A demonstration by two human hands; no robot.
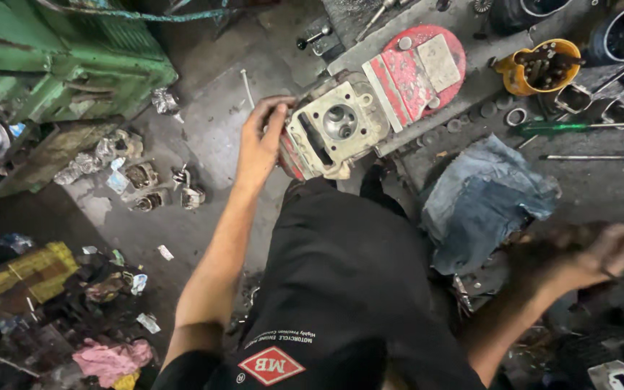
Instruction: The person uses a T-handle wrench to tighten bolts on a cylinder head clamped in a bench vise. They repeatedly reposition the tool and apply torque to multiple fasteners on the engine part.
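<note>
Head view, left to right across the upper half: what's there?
Green machine → left hand → grey cylinder head → red vise → yellow cup of tools → green screwdriver

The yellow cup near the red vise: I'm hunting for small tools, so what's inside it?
The yellow cup holds a cluster of dark, greasy metal pieces standing upright, likely bits or sockets. Their kinds are too small to tell, and the cup's bottom is covered by them.

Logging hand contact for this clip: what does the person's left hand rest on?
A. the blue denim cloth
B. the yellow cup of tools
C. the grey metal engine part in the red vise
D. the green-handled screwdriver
C: the left hand grips the side of the grey metal engine part held by the red vise.
</note>
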